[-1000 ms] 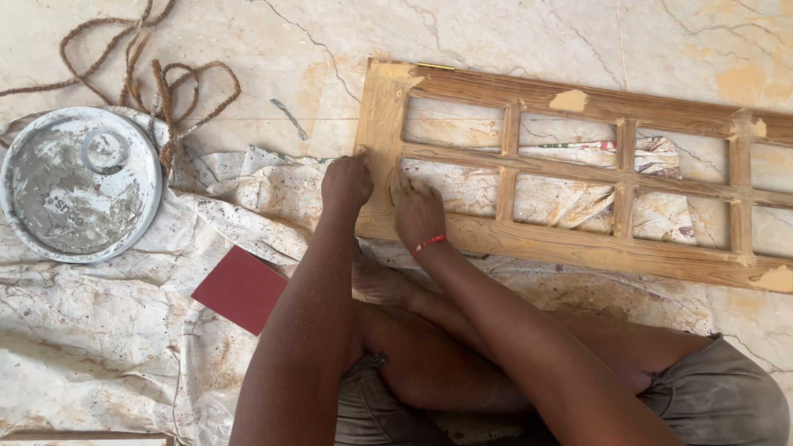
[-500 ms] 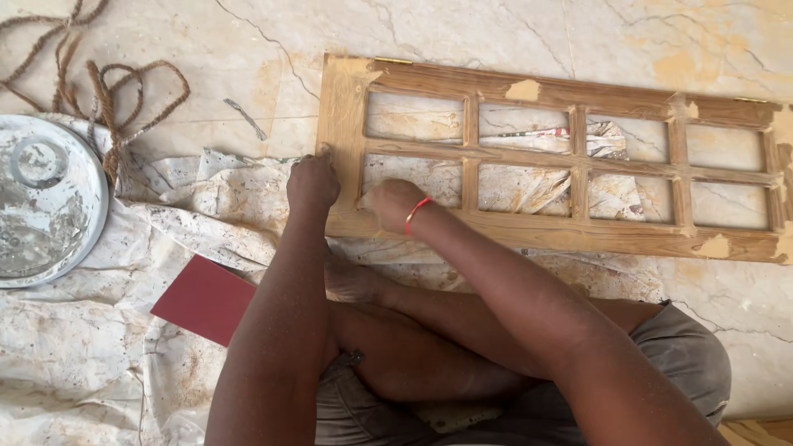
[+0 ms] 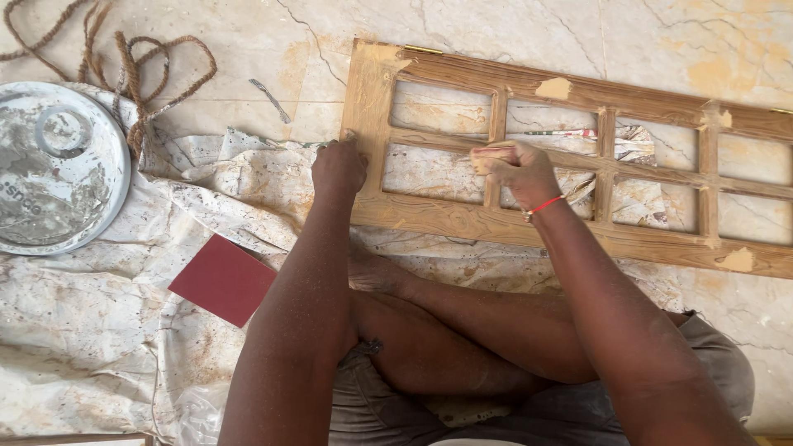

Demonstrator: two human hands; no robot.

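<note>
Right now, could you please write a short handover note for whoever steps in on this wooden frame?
Left hand: fist pressed on the left upright of the wooden window frame, steadying it.
Right hand: closed on a folded piece of sandpaper, held against the middle rail near the first inner upright.
The frame lies flat on the marble floor, its lower edge on a crumpled plastic sheet. A spare red sandpaper sheet lies on the plastic beside the left arm; a round metal lid and a rope lie far left.
Done: pale filler patches show on the frame.
Left: how much is sanded cannot be told.
</note>
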